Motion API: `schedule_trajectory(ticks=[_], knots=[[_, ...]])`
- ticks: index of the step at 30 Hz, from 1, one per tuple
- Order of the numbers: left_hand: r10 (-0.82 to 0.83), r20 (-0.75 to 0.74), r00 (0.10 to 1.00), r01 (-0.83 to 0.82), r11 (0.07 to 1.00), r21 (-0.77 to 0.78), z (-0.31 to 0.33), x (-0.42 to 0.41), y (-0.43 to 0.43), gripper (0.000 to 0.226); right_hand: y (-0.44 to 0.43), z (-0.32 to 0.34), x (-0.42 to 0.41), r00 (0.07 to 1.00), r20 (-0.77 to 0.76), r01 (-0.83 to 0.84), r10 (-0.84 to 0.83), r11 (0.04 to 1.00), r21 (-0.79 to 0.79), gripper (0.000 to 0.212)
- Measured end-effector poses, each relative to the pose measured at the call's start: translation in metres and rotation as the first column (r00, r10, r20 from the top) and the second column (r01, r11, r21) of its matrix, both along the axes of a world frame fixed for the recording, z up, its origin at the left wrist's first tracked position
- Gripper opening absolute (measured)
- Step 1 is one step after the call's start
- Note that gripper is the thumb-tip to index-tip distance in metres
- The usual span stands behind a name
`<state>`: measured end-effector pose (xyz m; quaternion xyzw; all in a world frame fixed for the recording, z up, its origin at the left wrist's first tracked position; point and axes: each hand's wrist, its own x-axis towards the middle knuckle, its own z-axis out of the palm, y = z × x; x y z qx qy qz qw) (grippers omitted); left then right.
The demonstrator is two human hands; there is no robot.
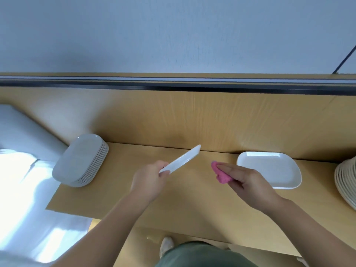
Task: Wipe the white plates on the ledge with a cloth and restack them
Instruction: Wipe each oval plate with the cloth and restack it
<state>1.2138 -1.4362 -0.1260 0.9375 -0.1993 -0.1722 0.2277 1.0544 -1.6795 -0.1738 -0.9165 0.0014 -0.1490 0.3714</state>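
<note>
My left hand grips a white plate by its near edge, tilted so that I see it edge-on above the wooden ledge. My right hand holds a folded pink cloth a little to the right of that plate, not touching it. A stack of several white plates stands at the left of the ledge. One single white plate lies flat at the right, just behind my right hand.
A stack of cream-coloured dishes sits at the far right edge. A white surface adjoins the ledge on the left. A wooden back panel rises behind the ledge, with a dark rail above it. My shoe shows below.
</note>
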Motion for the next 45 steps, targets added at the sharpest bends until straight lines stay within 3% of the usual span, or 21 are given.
schedule_trajectory(ticks=[4,9,14,21,26,31,36,40,45], knots=[[0.054,0.247,0.968,-0.039,0.997,-0.066,0.006,0.008,0.044,0.028,0.023,0.005,0.032,0.996,-0.01,-0.083,0.083,0.997,-0.005,0.058],[0.151,0.512,0.846,-0.095,0.986,-0.134,0.005,0.027,0.1,0.024,0.055,0.008,0.072,0.983,-0.036,-0.181,0.18,0.982,-0.055,0.058],[0.226,0.651,0.725,-0.2,0.973,-0.115,0.003,0.051,0.145,0.011,0.087,0.009,0.108,0.965,-0.029,-0.261,0.259,0.96,-0.105,0.054],[0.286,0.619,0.731,-0.323,0.945,-0.056,-0.02,0.096,0.189,0.015,0.121,0.011,0.148,0.957,-0.037,-0.291,0.289,0.94,-0.18,0.054],[0.277,0.504,0.818,-0.35,0.935,0.055,-0.039,0.128,0.205,0.023,0.138,0.011,0.166,0.959,-0.07,-0.284,0.276,0.936,-0.206,0.055],[0.276,0.467,0.84,-0.344,0.937,0.066,-0.055,0.147,0.211,0.03,0.148,0.009,0.177,0.959,-0.106,-0.28,0.262,0.933,-0.226,0.058],[0.208,0.436,0.875,-0.328,0.919,0.22,-0.066,0.157,0.211,0.037,0.156,0.006,0.186,0.956,-0.129,-0.29,0.265,0.925,-0.246,0.059],[0.109,0.433,0.895,-0.263,0.912,0.314,-0.069,0.156,0.208,0.026,0.161,0.005,0.191,0.949,-0.153,-0.307,0.276,0.917,-0.254,0.059],[0.079,0.505,0.859,-0.2,0.961,0.191,-0.075,0.162,0.204,0.013,0.162,0.003,0.191,0.946,-0.163,-0.316,0.281,0.912,-0.263,0.06]])
